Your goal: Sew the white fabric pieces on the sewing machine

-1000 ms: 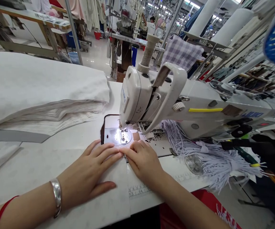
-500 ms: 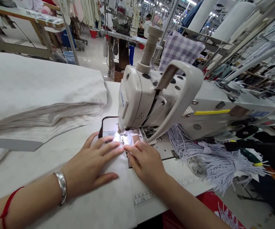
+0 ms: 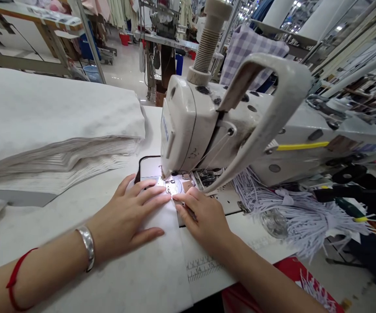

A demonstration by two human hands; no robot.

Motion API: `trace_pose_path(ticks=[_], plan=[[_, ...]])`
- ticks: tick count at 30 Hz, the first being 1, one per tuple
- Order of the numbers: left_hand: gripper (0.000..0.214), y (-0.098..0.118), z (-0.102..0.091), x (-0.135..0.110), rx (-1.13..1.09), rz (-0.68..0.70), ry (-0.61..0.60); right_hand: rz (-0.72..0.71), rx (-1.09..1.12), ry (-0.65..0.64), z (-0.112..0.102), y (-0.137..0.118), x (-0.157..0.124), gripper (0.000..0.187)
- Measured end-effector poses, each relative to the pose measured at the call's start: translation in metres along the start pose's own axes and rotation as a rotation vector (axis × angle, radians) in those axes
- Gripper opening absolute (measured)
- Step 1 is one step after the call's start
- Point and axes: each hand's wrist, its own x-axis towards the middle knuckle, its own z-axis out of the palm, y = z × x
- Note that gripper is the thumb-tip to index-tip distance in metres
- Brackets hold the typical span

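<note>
My left hand (image 3: 127,213) lies flat with its fingers spread on a white fabric panel (image 3: 142,274), fingertips just in front of the lit needle area. Close beside them, my right hand (image 3: 204,215) has its fingers curled, thumb and index together at the panel's right edge. Under the head of a white sewing machine (image 3: 181,130) sits the metal needle plate (image 3: 174,186), right before both hands. The presser foot shows only in part, and the fabric pinched in my right fingertips is mostly hidden.
A thick stack of white fabric (image 3: 61,113) lies at left. Bundled pale strips (image 3: 305,217) and a clear round dish (image 3: 274,223) lie right of the machine bed. A printed ruler (image 3: 204,269) marks the table's front. Checked cloth (image 3: 249,52) hangs behind.
My view has shifted slightly, so the machine looks larger and nearer. Both hands stay at the fabric by the needle plate, with their grip little changed.
</note>
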Motion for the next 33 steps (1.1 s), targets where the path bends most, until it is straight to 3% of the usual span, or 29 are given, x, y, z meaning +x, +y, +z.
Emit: trace_pose_path(ticks=[4, 8, 14, 23, 33], plan=[[0.053, 0.0, -0.001, -0.002, -0.017, -0.005, 0.001, 0.131, -0.038, -0.006, 0.0, -0.007, 0.01, 0.029], [0.058, -0.004, -0.001, -0.005, -0.039, 0.017, 0.02, 0.215, -0.169, 0.081, 0.012, -0.012, 0.018, 0.031], [0.061, -0.013, -0.002, -0.007, -0.023, 0.086, 0.012, 0.255, -0.249, 0.077, 0.02, -0.019, 0.02, 0.016], [0.058, -0.016, 0.0, -0.007, -0.031, 0.087, 0.038, 0.386, -0.12, 0.054, 0.021, -0.022, 0.028, 0.011], [0.057, -0.019, 0.001, -0.006, -0.065, 0.086, 0.057, 0.333, 0.005, 0.164, 0.023, -0.024, 0.031, 0.016]])
